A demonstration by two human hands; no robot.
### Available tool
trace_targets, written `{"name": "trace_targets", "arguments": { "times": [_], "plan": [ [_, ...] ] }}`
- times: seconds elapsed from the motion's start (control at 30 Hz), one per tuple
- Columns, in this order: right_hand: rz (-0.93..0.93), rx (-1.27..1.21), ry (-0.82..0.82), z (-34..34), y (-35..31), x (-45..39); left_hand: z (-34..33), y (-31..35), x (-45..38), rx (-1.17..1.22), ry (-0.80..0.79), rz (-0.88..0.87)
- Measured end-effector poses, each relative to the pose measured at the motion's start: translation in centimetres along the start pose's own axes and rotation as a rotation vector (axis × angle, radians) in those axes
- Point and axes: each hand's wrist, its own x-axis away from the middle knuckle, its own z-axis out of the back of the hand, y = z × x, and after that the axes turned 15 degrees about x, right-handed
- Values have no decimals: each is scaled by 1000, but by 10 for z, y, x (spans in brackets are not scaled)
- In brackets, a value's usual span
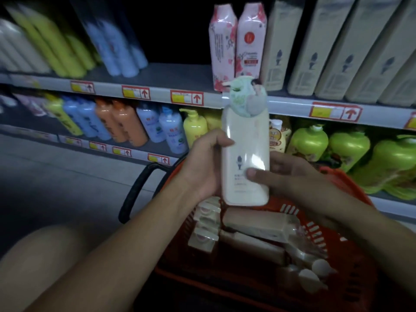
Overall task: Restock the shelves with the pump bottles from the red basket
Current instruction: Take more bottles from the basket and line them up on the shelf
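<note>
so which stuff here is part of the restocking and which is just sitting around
Part of the job:
- cream pump bottle, held by left hand and right hand
- red basket
- bottles in basket
- matching cream row

Just there:
- pink cartons
- green bottles
- price tags

Both hands are raised together, the left hand (206, 164) and right hand (284, 174) curled inward, thumbs forward

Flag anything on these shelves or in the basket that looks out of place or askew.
Nothing is spilled or visibly damaged. The cream bottles in the red basket lie on their sides, unlike the upright cream bottle held in both hands. Left-side shelf stock is too blurred to judge.
</note>
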Motion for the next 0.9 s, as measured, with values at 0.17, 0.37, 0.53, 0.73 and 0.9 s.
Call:
{"name": "trace_targets", "arguments": {
  "times": [0.17, 0.37, 0.53, 0.73, 0.9],
  "plan": [
    [109, 106, 53, -11, -5, -10, 4, 19, 12, -301, 85, -118],
    [196, 179, 171, -8, -47, -42, -3, 65, -2, -454, 114, -413],
    [344, 269, 166, -7, -96, -66, -7, 110, 8, -582, 41, -649],
    [442, 260, 271, -28, -155, -95, -25, 174, 19, -673, -10, -792],
    [489, 190, 326, -54, -190, -108, -28, 227, 41, -781, -81, -775]
  ]
}}
